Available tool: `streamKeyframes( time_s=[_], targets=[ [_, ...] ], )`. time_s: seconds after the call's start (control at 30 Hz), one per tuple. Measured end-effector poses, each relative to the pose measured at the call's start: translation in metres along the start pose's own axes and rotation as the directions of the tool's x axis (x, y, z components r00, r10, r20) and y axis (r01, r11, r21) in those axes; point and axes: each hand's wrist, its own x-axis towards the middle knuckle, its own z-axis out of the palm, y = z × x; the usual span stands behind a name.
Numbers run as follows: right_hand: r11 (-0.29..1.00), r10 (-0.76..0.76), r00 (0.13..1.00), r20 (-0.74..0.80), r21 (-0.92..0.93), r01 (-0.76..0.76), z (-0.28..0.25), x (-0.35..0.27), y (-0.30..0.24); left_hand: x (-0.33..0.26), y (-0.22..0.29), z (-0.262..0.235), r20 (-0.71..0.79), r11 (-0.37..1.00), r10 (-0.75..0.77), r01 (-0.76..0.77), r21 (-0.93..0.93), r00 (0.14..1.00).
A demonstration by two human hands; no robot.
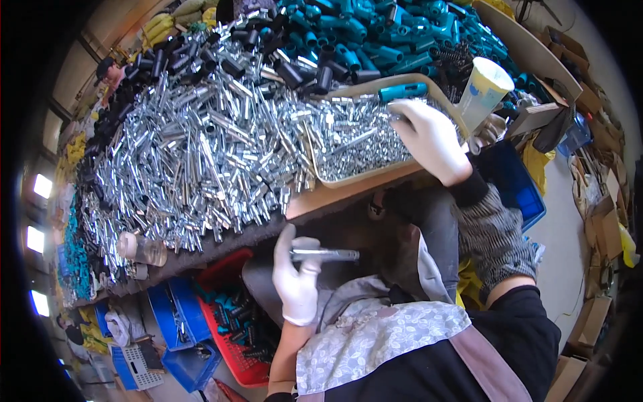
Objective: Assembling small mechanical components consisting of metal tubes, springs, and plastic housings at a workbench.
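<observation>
My left hand [293, 285], in a white glove, is closed around a shiny metal shaft [331, 255] above my lap. The shaft lies level, its free end to the right. My gloved right hand [434, 141] reaches over a cream tray [365, 176] filled with small silver metal parts [362, 147]. Its thumb and fingers are drawn together at the parts; anything pinched there is too small to make out. A turquoise plastic sleeve [402, 92] rests at the tray's far edge, just beyond those fingers. Left of the tray spreads a large heap of silver metal shafts [201, 141].
Turquoise sleeves [402, 33] and black sleeves [321, 77] are heaped at the back. A paper cup [483, 90] stands right of the tray. Below the table are a red crate [218, 331], blue bins [175, 315] and a blue crate [529, 201]. A clear jar [144, 250] sits front left.
</observation>
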Motion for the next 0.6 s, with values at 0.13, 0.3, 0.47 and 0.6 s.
streamKeyframes(
  time_s=[0.13,0.3,0.47,0.6],
  targets=[
    [0.680,0.226,0.782,0.580,0.481,-0.553,-0.027,-0.086,-0.060,0.003,0.004,0.002,-0.141,0.967,-0.090,0.052,-0.250,0.986],
    [0.239,0.382,0.484,0.787,0.421,-0.875,-0.023,-0.133,-0.079,0.007,0.003,0.008,-0.046,0.943,-0.149,0.128,-0.306,0.988],
    [0.025,0.290,0.350,0.891,0.359,-0.933,-0.015,-0.134,-0.076,0.001,-0.002,0.012,-0.007,0.926,-0.164,0.151,-0.346,0.986],
    [-0.034,0.114,0.415,0.903,0.421,-0.906,-0.003,-0.138,-0.077,-0.004,0.006,0.018,0.167,0.941,-0.214,0.249,-0.229,0.962]
  ],
)
